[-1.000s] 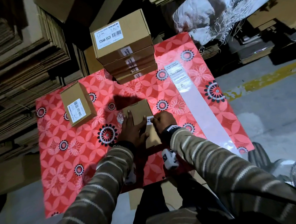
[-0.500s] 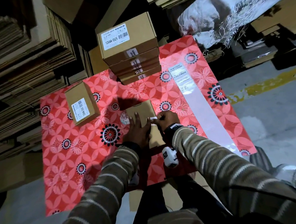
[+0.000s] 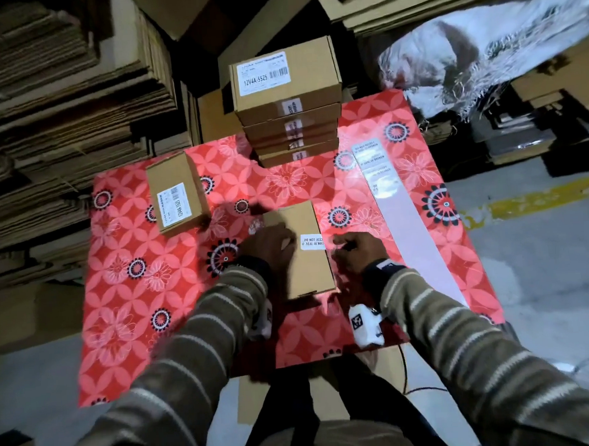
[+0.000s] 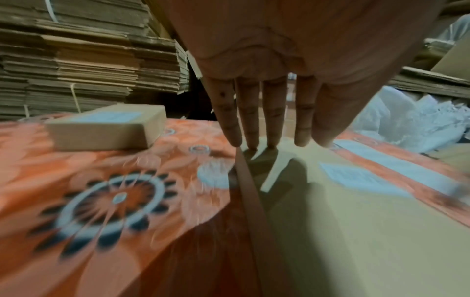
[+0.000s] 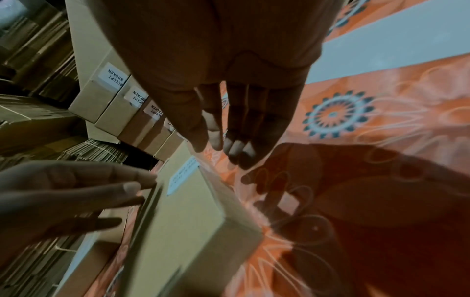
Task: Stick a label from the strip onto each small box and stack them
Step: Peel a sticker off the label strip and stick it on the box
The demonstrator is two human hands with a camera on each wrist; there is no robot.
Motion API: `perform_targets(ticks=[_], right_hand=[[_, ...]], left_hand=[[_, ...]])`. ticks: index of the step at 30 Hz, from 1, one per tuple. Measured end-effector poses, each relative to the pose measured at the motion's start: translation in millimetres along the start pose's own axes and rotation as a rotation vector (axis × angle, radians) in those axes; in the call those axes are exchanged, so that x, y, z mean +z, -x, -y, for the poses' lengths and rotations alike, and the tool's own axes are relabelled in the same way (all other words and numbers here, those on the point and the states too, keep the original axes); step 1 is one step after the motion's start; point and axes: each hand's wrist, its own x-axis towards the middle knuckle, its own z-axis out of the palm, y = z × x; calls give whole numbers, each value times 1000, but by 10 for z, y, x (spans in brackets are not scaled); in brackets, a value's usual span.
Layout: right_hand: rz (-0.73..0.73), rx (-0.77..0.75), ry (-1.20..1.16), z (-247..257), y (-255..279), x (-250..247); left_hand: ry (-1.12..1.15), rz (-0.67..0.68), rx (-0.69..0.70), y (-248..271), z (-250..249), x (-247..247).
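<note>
Looking down from the head view at a bench (image 3: 126, 299) covered in red floral paper, with flat cardboard stacked high on the far left. A labelled box (image 3: 177, 191) lies alone at the left rear of the bench. Right of it, at the back, stands a stack (image 3: 290, 110) of four boxes, each with a white seal label on its near side. In the middle lies the box being worked on (image 3: 305, 256), its long side running away from the person. The left hand (image 3: 270, 248) rests on its left edge, fingers straight and together, tips touching the top as the left wrist view shows. A white label (image 3: 312, 241) reading "DO NOT ACCEPT IF SEAL IS BROKEN" sits at the box's right edge, folding over the side. The right hand (image 3: 356, 253) hovers just right of the box, fingers relaxed and holding nothing. Farther right, a long pale strip (image 3: 398, 217) lies on the paper, with labels at its far end.
</note>
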Motion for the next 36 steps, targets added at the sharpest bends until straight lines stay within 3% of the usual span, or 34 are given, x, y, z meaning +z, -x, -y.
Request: perform_targets(ticks=[4, 7, 10, 13, 15, 19, 25, 32, 36], right_hand=[[-18, 42, 59, -253, 270, 40], [-3, 58, 66, -317, 415, 133], [22, 114, -51, -260, 499, 233], [58, 137, -186, -154, 515, 351], [16, 140, -130, -162, 461, 391], [-75, 164, -61, -99, 405, 320], [-147, 122, 9, 143, 226, 130], [-148, 13, 147, 436, -3, 19], [-77, -26, 185, 507, -63, 31]], left_hand=[[10, -27, -30, -269, 79, -237], [42, -13, 29, -479, 144, -231], [73, 58, 58, -627, 146, -179], [-33, 173, 46, -701, 148, -133], [-87, 171, 40, -705, 188, -101], [-112, 159, 0, -597, 333, -102], [68, 162, -154, -224, 531, -41], [104, 139, -217, 195, 567, 173], [194, 124, -305, 274, 565, 234]])
